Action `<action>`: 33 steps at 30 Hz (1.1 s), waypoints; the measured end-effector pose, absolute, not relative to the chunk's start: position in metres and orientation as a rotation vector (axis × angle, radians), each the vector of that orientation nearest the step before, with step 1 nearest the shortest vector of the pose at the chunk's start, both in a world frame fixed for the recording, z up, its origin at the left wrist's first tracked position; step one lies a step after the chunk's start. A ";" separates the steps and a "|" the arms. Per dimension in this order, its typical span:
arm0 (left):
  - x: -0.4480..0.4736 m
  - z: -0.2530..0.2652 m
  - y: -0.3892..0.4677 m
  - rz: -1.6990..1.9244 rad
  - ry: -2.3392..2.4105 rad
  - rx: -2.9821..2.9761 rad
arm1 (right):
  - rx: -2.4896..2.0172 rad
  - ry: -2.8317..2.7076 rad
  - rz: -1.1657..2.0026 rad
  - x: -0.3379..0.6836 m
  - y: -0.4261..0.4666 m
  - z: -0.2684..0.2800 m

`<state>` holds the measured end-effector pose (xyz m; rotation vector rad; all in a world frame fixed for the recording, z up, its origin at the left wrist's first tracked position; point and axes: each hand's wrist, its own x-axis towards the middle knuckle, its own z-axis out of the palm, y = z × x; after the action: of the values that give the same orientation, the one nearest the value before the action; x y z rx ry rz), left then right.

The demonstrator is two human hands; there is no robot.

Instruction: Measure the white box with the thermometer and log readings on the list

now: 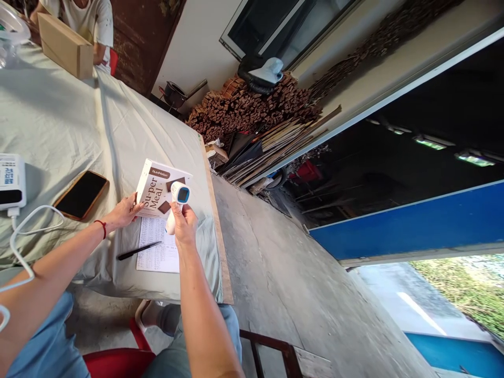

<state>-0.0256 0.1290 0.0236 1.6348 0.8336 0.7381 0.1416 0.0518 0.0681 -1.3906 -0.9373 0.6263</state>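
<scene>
My right hand is wrapped round a white infrared thermometer, its dark blue-rimmed screen facing up. Behind it is a white box printed "NutriMotion" and "Meal", with brown bars pictured on it. My left hand, a red cord at its wrist, grips the box's left edge between thumb and fingers. Below the box lies a sheet of paper covered in small writing, its upper part hidden. A black pen rests across the sheet's left edge.
Left of my left hand lies a dark-screened phone. A white power bank with a white cable is at the far left. Across the cloth-covered table, a person sits behind a cardboard box. The table's right edge borders concrete floor.
</scene>
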 end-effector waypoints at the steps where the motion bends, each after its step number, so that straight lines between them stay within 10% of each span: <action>1: -0.026 0.023 0.129 0.736 0.833 1.649 | -1.381 -0.924 0.634 0.140 0.052 0.070; 14: -0.030 0.022 0.130 0.730 1.014 1.989 | -1.436 -0.967 0.660 0.156 0.007 0.075; 23: -0.034 0.058 0.106 0.006 1.477 2.312 | -2.012 -1.253 0.094 0.238 -0.066 -0.018; 33: -0.022 0.062 0.041 -0.328 0.931 2.653 | -1.840 -1.434 -0.495 0.208 -0.082 -0.032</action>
<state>-0.0219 0.0413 0.0625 2.6529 0.9307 -0.3283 0.2083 -0.0821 -0.0316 -1.8396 -1.4344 -0.4951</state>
